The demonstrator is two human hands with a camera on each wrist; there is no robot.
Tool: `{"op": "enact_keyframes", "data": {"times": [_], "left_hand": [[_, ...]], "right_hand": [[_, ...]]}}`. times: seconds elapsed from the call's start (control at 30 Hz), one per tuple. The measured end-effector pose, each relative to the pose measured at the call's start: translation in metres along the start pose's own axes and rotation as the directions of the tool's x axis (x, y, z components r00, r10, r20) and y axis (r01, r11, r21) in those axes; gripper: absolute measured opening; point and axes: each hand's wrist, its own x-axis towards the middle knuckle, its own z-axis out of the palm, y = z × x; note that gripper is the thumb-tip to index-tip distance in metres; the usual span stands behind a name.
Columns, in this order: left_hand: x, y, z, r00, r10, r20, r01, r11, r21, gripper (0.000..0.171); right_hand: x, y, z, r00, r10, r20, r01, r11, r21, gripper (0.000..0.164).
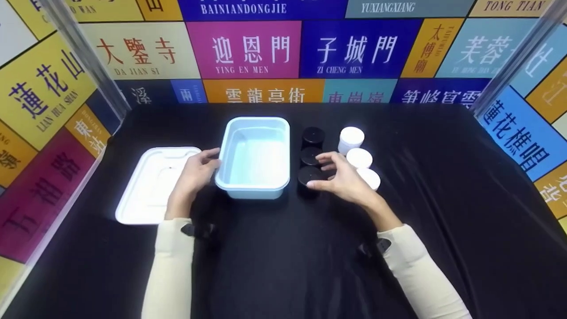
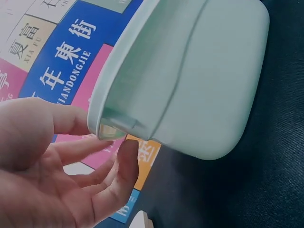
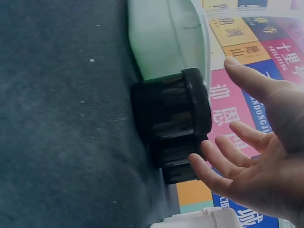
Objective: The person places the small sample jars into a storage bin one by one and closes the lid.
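A pale green rectangular tub (image 1: 254,193) without a cover stands mid-table. At its left side my left hand (image 1: 198,170) holds the rim, thumb at the upper edge and fingers bent below it, as the left wrist view shows. Three black lidded jars (image 1: 310,176) form a row to the right of the tub. Over the nearer ones is my right hand (image 1: 343,179), thumb and fingers spread apart with nothing between them. The right wrist view shows its fingertips (image 3: 195,159) beside the black lids (image 3: 197,102). Three white jars (image 1: 352,138) line up behind that hand, partly covered by it.
A white rectangular lid (image 1: 141,195) lies on the black tablecloth (image 1: 274,261) left of the tub, partly under my left forearm. Panels with printed lettering (image 1: 250,48) stand behind the table and at both sides.
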Motion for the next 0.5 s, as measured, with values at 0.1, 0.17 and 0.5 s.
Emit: {"op": "enact_keyframes", "data": {"times": [0.1,0.17,0.5], "left_hand": [[0.001,0.000,-0.002,1.000,-0.015,0.015,0.015,0.999,-0.046,0.048],[0.001,-0.001,-0.003,0.999,-0.017,0.028,0.019,0.997,-0.079,0.047],[0.000,-0.003,-0.006,0.996,-0.014,0.085,0.026,0.990,-0.142,0.053]], "right_hand": [[0.000,0.001,0.005,1.000,0.012,-0.012,-0.013,0.998,-0.064,0.069],[0.000,0.001,0.008,1.000,0.017,-0.019,-0.019,0.995,-0.102,0.068],[-0.001,0.004,0.021,0.997,-0.015,-0.075,0.002,0.984,-0.179,0.067]]}}
